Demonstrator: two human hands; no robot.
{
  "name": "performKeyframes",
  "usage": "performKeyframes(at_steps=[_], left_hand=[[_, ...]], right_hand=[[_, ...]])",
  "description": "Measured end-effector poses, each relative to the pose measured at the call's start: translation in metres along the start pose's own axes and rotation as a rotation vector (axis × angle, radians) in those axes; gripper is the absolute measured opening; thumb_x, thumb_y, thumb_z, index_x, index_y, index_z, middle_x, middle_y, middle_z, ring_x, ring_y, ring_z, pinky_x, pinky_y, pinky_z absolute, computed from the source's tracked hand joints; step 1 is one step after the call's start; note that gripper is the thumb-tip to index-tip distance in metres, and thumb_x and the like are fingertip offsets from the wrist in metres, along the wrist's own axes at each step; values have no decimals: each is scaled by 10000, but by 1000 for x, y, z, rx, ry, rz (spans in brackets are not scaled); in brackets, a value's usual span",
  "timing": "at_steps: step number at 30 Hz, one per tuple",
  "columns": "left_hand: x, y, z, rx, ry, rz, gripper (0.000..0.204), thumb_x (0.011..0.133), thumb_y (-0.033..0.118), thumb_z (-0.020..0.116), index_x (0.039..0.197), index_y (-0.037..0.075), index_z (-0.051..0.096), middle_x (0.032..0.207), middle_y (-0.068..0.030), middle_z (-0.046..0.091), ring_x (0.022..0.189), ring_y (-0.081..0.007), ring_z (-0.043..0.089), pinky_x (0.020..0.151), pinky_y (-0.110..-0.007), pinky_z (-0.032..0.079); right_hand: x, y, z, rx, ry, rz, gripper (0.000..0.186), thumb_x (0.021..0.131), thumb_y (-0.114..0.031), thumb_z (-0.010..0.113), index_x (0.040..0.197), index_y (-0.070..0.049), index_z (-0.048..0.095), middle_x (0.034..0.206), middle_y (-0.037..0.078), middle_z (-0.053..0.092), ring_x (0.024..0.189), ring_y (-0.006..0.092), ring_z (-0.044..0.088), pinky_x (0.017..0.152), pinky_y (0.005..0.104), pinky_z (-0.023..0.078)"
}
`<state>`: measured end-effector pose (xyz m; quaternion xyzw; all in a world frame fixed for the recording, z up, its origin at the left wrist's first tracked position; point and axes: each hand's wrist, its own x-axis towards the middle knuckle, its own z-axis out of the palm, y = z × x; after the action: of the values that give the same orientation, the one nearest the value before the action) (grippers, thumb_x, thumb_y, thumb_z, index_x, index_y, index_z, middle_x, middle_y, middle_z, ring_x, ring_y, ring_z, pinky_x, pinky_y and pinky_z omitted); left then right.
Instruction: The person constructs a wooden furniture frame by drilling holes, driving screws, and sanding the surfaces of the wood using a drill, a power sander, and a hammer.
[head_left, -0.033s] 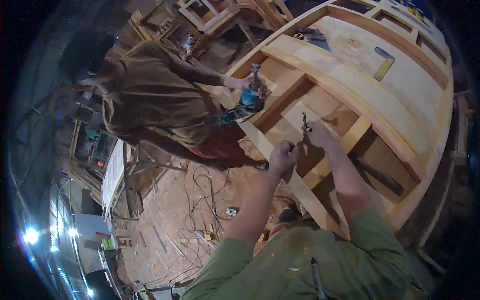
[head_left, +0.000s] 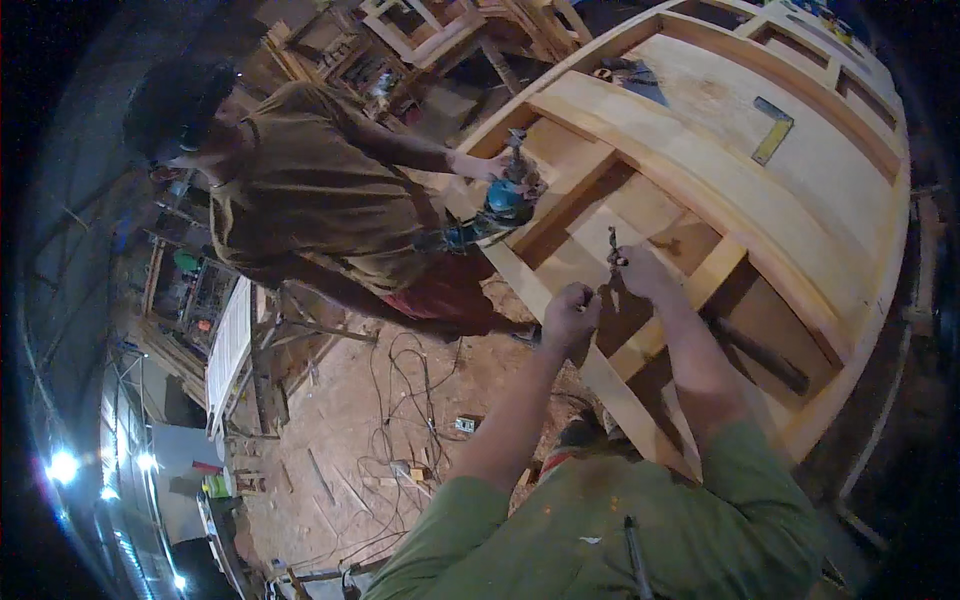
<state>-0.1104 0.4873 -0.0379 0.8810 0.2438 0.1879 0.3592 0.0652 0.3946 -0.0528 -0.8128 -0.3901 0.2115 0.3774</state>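
My right hand (head_left: 640, 275) pinches a twisted metal drill bit (head_left: 611, 245), held upright over an open compartment of the wooden frame (head_left: 715, 267). Just left of it, my left hand (head_left: 572, 315) is closed near the frame's outer board (head_left: 630, 405); anything inside its fingers is hidden. To the upper left, a co-worker's hand (head_left: 475, 167) holds a teal power tool (head_left: 508, 200) with its metal end upward, over the frame. A long dark bar (head_left: 760, 355) lies in the compartment right of my right forearm.
The co-worker (head_left: 310, 200) stands at the left. A yellow-handled square (head_left: 775, 130) and dark tools (head_left: 630, 80) lie on the panel. Cables (head_left: 400, 400) and scraps cover the floor. Stacked wooden frames (head_left: 420, 30) stand behind; a white slatted piece (head_left: 228, 350) rests at the far left.
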Motion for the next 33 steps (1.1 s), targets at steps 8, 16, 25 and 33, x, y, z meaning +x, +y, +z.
performKeyframes(at_steps=[8, 16, 25, 33], left_hand=[[-2, -9, 3, -30, 45, 28, 182, 818, 200, 689, 876, 33, 645, 806, -131, 640, 732, -254, 624, 673, -359, 504], [0, -1, 3, -13, 39, 21, 182, 833, 204, 690, 842, 29, 641, 775, -137, 635, 691, -266, 630, 653, -370, 510], [-1, -6, 2, -8, 21, 70, 194, 823, 207, 698, 824, 29, 620, 778, -145, 607, 697, -299, 603, 653, -404, 490], [1, 7, -5, 73, 5, 80, 230, 818, 204, 646, 699, 16, 590, 748, -178, 603, 735, -376, 605, 670, -449, 502]], right_hand=[[-5, -8, 0, -58, -10, -10, 244, 807, -24, 553, 1018, -43, 674, 891, 241, 668, 853, 373, 659, 754, 440, 501], [1, 12, 8, -71, 32, -123, 214, 839, -48, 549, 1015, -39, 671, 923, 235, 669, 835, 351, 657, 764, 426, 507], [8, 21, 19, -91, 49, -108, 234, 808, -45, 581, 1024, -49, 670, 953, 226, 676, 886, 381, 654, 771, 433, 505], [4, 17, 6, -225, -9, -199, 246, 773, -12, 569, 989, -64, 674, 930, 212, 674, 880, 375, 650, 786, 441, 513]])
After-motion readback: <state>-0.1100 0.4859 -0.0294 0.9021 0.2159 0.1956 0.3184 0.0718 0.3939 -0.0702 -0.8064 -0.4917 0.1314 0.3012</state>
